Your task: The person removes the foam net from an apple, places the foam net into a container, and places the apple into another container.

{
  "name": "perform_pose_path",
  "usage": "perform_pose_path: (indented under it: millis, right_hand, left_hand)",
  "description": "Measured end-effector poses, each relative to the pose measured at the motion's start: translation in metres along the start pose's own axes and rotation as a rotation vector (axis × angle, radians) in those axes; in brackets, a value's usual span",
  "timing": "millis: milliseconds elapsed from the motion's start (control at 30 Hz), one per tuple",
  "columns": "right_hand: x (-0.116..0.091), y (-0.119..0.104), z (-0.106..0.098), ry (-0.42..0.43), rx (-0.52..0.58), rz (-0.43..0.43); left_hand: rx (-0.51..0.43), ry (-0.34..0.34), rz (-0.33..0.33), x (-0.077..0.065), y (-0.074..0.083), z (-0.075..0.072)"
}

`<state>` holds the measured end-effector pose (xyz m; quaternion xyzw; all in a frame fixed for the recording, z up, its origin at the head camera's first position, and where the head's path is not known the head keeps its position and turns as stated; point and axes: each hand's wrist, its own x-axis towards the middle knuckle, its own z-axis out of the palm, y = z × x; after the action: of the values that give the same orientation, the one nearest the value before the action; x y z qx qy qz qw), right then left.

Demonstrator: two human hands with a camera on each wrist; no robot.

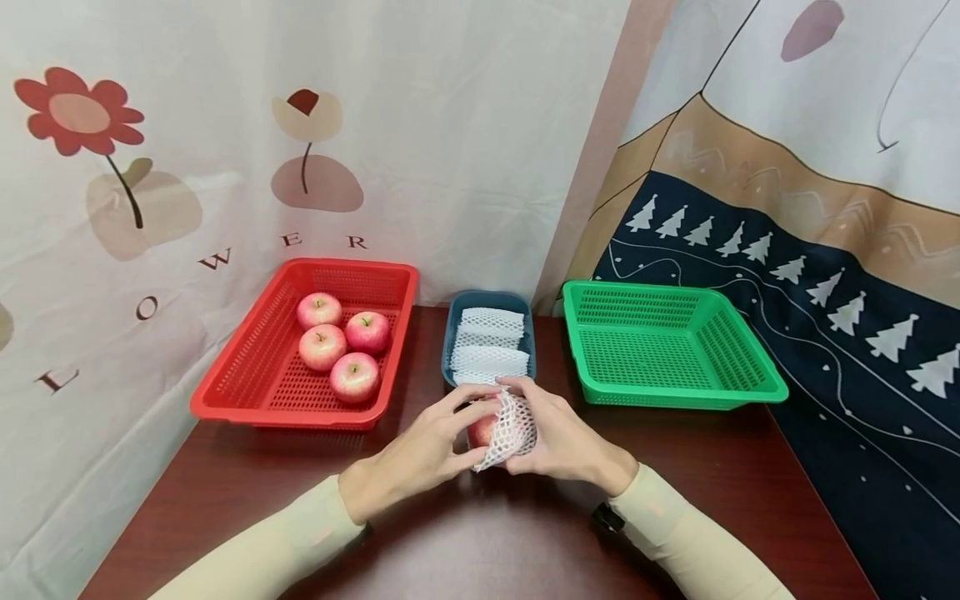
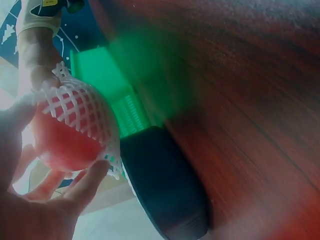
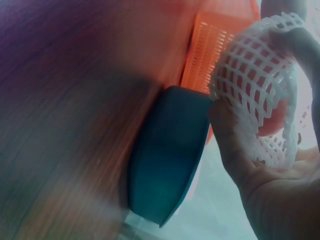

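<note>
An apple [image 1: 480, 431] is held up between both hands over the table, close in front of the small dark blue basket [image 1: 491, 297]. A white foam net sleeve [image 1: 519, 427] covers its right part, while red skin shows bare on the left. My left hand [image 1: 423, 442] holds the left side, its fingers and thumb at the edge of the sleeve. From the right, my right hand [image 1: 573, 437] grips the covered side through the mesh. In the left wrist view, the sleeve [image 2: 75, 107] drapes over one part of the apple [image 2: 67, 147].
Several apples [image 1: 355, 377] lie in a red basket [image 1: 255, 358] at the left. More folded foam sleeves [image 1: 491, 360] fill the blue basket. A green basket [image 1: 637, 358] stands at the right. Printed curtains [image 1: 465, 150] hang behind the brown table [image 1: 480, 542].
</note>
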<state>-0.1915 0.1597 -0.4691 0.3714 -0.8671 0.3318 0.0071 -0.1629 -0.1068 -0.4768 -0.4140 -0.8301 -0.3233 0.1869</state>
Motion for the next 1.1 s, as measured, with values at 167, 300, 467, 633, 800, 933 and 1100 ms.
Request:
perform_pose_path:
  millis: [167, 300, 467, 633, 800, 933, 1100]
  right_hand:
    - [0.001, -0.001, 0.000, 0.019, 0.017, -0.041]
    - [0.001, -0.002, -0.001, 0.042, 0.008, -0.075]
    - [0.002, -0.003, -0.003, 0.056, 0.012, -0.079]
    - [0.003, -0.002, -0.006, 0.080, 0.018, -0.077]
    - [0.000, 0.002, -0.009, 0.119, 0.032, -0.063]
    - [-0.002, 0.005, -0.013, 0.148, 0.067, -0.105]
    - [-0.002, 0.009, -0.019, 0.206, 0.033, -0.201]
  left_hand:
    - [-0.001, -0.044, 0.012, 0.000, -0.001, -0.002]
    - [-0.009, -0.060, 0.010, -0.001, -0.002, -0.005]
    - [-0.016, -0.043, 0.025, 0.000, -0.003, -0.009]
    - [-0.030, -0.020, 0.017, 0.001, -0.004, -0.014]
    - [-0.012, 0.001, -0.003, -0.001, -0.006, -0.017]
    - [0.010, 0.015, -0.012, -0.002, -0.007, -0.020]
    - [0.031, 0.030, -0.005, -0.002, -0.008, -0.022]
